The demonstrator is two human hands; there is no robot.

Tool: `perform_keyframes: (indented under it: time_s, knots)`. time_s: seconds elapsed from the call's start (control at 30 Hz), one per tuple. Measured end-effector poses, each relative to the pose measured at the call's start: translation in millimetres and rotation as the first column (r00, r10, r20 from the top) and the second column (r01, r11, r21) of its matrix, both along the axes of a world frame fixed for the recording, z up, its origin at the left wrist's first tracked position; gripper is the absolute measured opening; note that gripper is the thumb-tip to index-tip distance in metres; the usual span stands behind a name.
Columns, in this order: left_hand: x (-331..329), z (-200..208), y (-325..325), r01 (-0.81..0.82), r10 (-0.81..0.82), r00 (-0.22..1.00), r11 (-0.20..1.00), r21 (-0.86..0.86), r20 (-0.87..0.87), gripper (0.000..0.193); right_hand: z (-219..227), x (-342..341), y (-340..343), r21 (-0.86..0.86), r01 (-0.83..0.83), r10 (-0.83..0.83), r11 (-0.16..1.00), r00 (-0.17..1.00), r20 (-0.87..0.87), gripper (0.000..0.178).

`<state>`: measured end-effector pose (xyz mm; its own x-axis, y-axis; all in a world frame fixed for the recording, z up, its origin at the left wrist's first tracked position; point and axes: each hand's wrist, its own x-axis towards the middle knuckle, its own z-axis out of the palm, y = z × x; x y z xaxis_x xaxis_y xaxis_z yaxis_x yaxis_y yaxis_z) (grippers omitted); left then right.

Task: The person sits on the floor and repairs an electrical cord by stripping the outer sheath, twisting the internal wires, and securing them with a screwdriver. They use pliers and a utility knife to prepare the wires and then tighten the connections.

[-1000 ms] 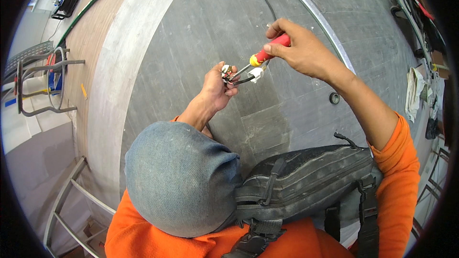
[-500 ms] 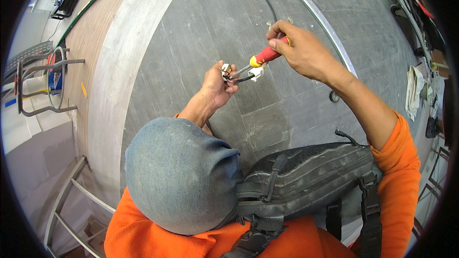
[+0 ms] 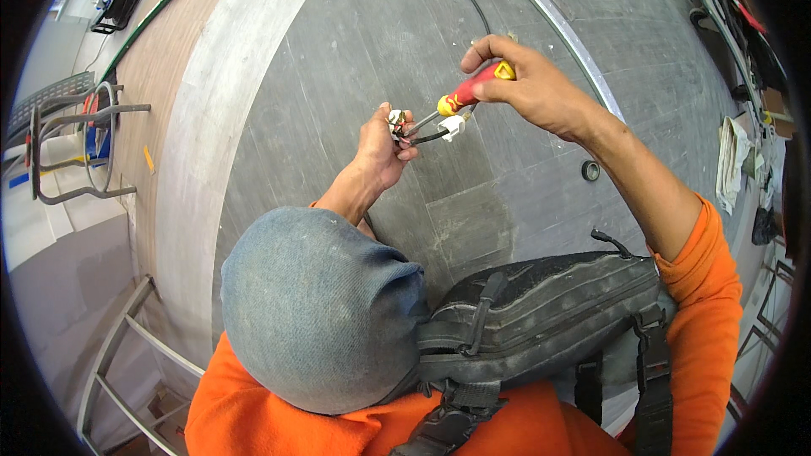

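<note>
My left hand is closed round a small white electrical fitting, with bare-looking wire ends and a metal part showing in it. A black cable runs into the fitting, and a white plastic cover sits on that cable just to the right. In my right hand is a screwdriver with a red and yellow handle, gripped near its butt end by thumb and fingers. Its shaft slants down left, and the tip reaches into the fitting; the exact contact point is too small to tell.
A black toolbag hangs across my body beside my denim knee. On the grey plank floor lie a roll of tape and a long metal strip. A metal rack stands left; a cable reel is far left.
My right hand has shifted its hold on the screwdriver, the index finger lifting and the yellow butt end now showing. The handle has moved slightly left and up. My left hand stays nearly in place.
</note>
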<state>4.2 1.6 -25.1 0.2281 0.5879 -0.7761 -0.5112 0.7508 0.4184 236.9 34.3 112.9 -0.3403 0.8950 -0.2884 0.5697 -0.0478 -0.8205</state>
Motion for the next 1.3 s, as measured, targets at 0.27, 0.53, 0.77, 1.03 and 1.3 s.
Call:
perform_keyframes:
  time_s: [0.27,0.53,0.77,1.03,1.3]
  knots:
    - [-3.0,-0.7,-3.7,-0.010,0.011,0.999,0.999,0.034,-0.041,0.048,-1.0,1.5,-5.7,-0.031,-0.031,0.029,0.999,0.997,-0.074,0.031]
    - [-6.2,-1.9,-2.8,0.055,-0.060,0.998,0.984,0.167,0.020,0.051,-16.6,0.6,-2.3,-0.144,0.293,-0.326,0.945,0.869,-0.373,0.028]
    - [-2.7,13.5,-2.6,0.121,-0.206,0.973,0.845,0.521,0.107,0.043,5.8,0.9,-2.3,-0.331,0.243,-0.298,0.912,0.946,-0.126,0.023]
    - [2.4,27.4,-4.9,0.274,-0.264,0.957,0.678,0.682,-0.122,0.030,-31.0,1.9,-25.7,-0.123,0.084,-0.067,0.989,0.988,0.138,0.029]
    - [3.4,29.9,-5.8,0.274,-0.230,0.955,0.445,0.853,-0.187,0.027,-16.4,-10.2,-27.9,-0.344,0.201,-0.148,0.917,0.973,0.176,0.034]
